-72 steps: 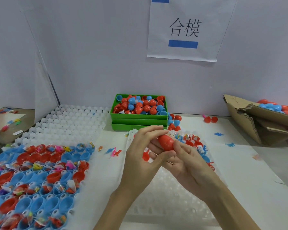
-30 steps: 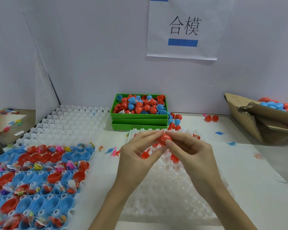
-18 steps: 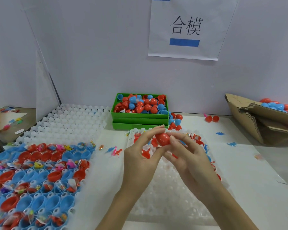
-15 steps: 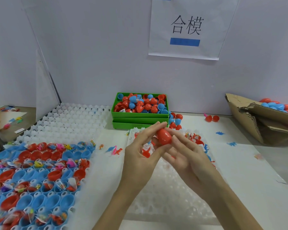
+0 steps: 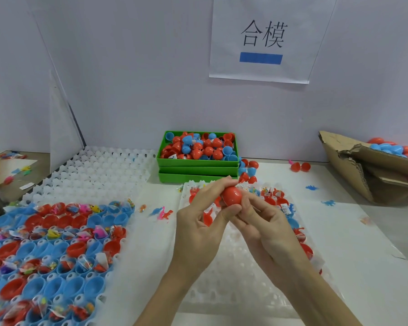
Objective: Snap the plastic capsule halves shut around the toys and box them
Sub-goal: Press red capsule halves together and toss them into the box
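A red plastic capsule (image 5: 231,196) sits between both my hands above the white grid tray (image 5: 233,285) in front of me. My left hand (image 5: 201,222) pinches it with forefinger above and thumb below. From the right, my right hand (image 5: 266,224) grips it with curled fingers. Whether its halves are fully snapped together I cannot tell. More red and blue halves holding bagged toys sit in that tray behind my hands. A cardboard box (image 5: 368,168) at the far right holds closed red and blue capsules.
A green bin (image 5: 198,165) of loose red and blue halves stands at the back centre. At left lies a second white tray (image 5: 97,175), its near cells full of halves with toys (image 5: 52,243). Small loose toys (image 5: 163,212) lie on the table.
The capsule has stayed pinched between both hands. My right hand turned from a fingertip pinch over the top to a grip from the side and below.
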Demonstrator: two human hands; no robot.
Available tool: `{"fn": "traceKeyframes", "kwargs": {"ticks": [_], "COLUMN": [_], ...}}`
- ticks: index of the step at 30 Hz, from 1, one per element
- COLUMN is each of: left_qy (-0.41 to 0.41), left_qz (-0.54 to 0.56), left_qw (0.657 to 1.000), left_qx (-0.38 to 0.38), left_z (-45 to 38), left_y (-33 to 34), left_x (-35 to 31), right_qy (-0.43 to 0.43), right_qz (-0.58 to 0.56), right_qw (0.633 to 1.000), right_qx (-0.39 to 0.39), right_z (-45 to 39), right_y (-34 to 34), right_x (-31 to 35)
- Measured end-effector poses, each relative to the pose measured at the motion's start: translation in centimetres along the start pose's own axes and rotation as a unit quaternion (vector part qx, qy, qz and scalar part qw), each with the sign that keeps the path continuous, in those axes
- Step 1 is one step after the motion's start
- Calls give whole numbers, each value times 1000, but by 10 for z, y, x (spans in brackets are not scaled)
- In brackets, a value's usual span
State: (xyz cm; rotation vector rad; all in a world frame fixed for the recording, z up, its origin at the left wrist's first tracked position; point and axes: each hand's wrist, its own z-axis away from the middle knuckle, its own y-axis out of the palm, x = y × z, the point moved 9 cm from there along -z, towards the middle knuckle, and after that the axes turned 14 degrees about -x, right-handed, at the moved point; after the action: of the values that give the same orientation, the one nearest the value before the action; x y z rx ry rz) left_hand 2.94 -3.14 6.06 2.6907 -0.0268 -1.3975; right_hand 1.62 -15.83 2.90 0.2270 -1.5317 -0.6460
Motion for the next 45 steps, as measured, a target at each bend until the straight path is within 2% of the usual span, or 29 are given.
{"fn": "traceKeyframes", "kwargs": {"ticks": [4,9,14,19,28,39,41,43,45], "left_qy": [-10,-48,-26,-29,20,-22,-47,-76,-123], "left_qz": [12,56,43,45,-47,9,23,46,79], "left_qw": [1000,997,999,999,998,1000,998,993,985], "left_qx": [4,13,12,7,-22,12,42,76,92], "left_z": [-2,-4,-7,-5,2,1,1,3,5], "left_y": [0,3,-2,1,2,7,11,16,21], "left_x": [1,3,-2,-1,-9,0,7,12,16], "right_qy": [10,50,70,101,77,33,-2,-98,-218], "right_qz": [0,-51,-40,-98,-81,-72,-37,93,234], "right_qw": [1000,996,991,976,990,994,997,990,947], "right_qx": [-8,44,106,166,82,71,69,38,-16], "right_z": [-1,-2,2,8,9,6,5,2,4], "right_y": [0,7,14,24,20,17,16,9,3], "right_x": [-1,-1,-2,-8,-22,-16,-9,4,23]}}
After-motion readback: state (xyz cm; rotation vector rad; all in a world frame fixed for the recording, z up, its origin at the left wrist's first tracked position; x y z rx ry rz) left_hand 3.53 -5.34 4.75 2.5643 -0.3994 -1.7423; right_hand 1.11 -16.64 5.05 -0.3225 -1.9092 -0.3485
